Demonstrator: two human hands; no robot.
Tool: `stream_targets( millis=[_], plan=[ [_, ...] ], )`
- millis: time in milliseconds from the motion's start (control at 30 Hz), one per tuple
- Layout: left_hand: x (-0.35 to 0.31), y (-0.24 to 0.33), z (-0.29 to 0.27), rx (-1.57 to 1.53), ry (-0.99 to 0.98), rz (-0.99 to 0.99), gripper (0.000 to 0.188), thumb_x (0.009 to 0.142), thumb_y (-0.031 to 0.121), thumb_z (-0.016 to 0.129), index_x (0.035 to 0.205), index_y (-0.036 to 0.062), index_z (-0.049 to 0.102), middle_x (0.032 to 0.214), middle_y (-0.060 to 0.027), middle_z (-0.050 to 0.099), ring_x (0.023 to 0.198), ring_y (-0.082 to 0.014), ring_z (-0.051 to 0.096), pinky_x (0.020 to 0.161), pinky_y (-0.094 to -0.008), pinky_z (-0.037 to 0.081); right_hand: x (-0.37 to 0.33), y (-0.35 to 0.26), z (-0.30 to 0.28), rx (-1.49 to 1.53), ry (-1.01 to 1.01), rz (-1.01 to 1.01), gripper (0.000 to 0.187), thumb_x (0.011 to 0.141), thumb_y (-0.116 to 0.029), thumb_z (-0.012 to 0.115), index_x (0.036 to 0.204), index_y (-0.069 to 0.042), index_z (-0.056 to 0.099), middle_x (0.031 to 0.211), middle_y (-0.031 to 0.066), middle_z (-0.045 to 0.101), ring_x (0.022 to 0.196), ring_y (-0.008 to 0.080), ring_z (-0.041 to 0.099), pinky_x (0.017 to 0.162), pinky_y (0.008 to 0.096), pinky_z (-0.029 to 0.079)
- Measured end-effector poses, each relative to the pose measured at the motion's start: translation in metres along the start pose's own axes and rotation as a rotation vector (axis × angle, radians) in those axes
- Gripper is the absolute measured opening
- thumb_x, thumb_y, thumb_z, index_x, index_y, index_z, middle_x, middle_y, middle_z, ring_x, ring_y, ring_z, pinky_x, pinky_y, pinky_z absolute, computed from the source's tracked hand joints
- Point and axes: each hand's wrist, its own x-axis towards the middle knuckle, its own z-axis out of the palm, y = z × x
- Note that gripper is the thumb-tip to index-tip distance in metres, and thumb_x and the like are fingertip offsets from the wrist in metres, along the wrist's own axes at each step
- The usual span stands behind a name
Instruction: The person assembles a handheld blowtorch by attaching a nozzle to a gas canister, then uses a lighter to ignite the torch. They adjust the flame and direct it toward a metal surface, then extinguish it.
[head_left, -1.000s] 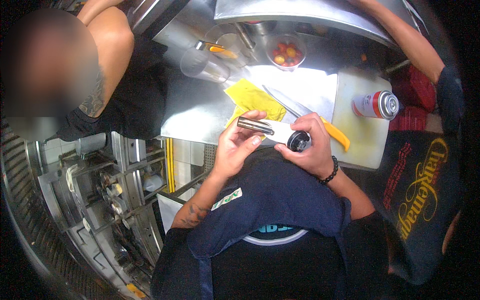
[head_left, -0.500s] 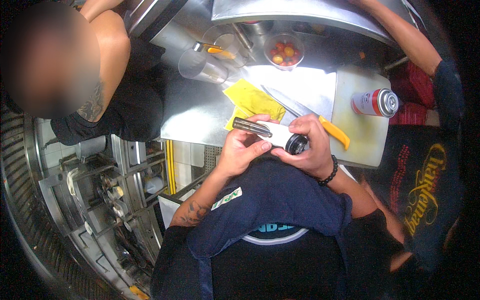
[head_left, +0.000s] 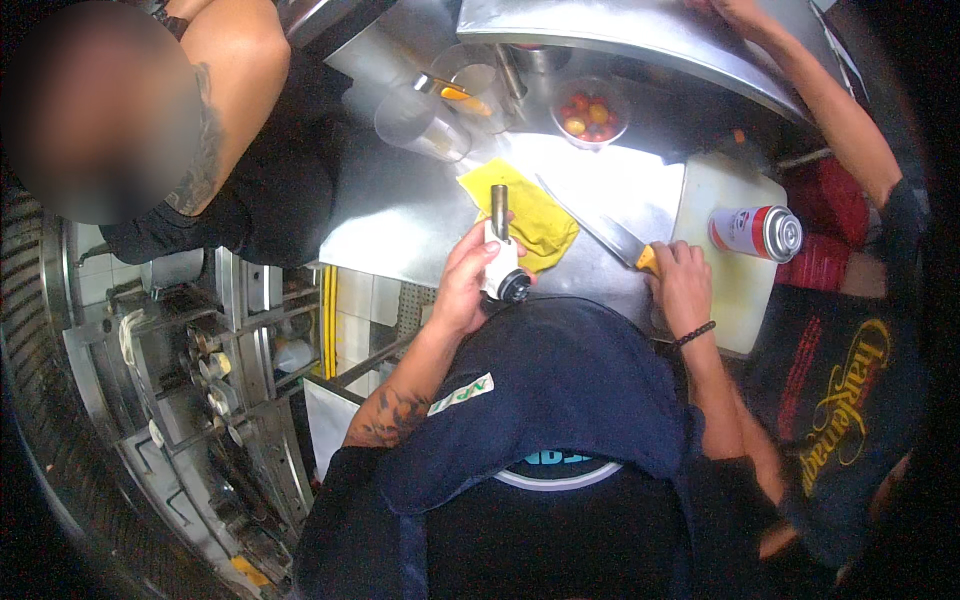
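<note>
My left hand (head_left: 468, 275) is wrapped round a white kitchen blowtorch head (head_left: 497, 262), its dark metal nozzle pointing away from me and its black knob end toward me. My right hand (head_left: 683, 285) is closed over the yellow-orange handle of a chef's knife (head_left: 607, 232). The knife lies on the steel counter, its blade slanting to the far left. Just beyond the torch head lies a yellow cloth (head_left: 548, 228). A white and red gas canister (head_left: 755, 233) rests on a pale cutting board (head_left: 700, 200) to the right of my right hand.
Clear plastic jugs (head_left: 420, 125) stand at the back left, beside a bowl of small tomatoes (head_left: 590, 113). A steel shelf (head_left: 640, 32) overhangs the back. One co-worker's arm (head_left: 240, 75) is at the left; another's arm (head_left: 825, 90) reaches in from the right.
My right hand has let go of the torch head and moved right onto the knife handle. The left hand keeps the torch head, turned so its nozzle points away.
</note>
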Motion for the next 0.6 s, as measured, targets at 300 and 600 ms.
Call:
stream_targets(
  millis=[300, 600],
  plan=[
    [0.011, 0.046, -0.028, 0.31, 0.199, 0.302, 0.052, 0.103, 0.046, 0.045, 0.126, -0.0002, 0.05, 0.085, -0.0118, 0.064, 0.066, -0.0233, 0.068, 0.061, -0.034, 0.057, -0.009, -0.013, -0.064, 0.777, -0.36, -0.102, 0.043, 0.095, -0.017, 0.061, 0.135, -0.005, 0.052, 0.104, 0.0214, 0.067, 0.097, 0.0369, 0.065, 0.084, 0.0397, 0.051],
    [0.011, 0.065, -0.027, 0.453, 0.274, 0.501, 0.043, 0.099, 0.04, 0.051, 0.113, 0.0002, 0.056, 0.083, -0.0133, 0.065, 0.066, -0.0232, 0.066, 0.062, -0.0352, 0.056, -0.007, -0.042, -0.105, 0.854, -0.704, -0.26, 0.039, 0.099, -0.025, 0.056, 0.132, -0.004, 0.051, 0.107, 0.0217, 0.066, 0.098, 0.0402, 0.064, 0.084, 0.0439, 0.051]
  ],
)
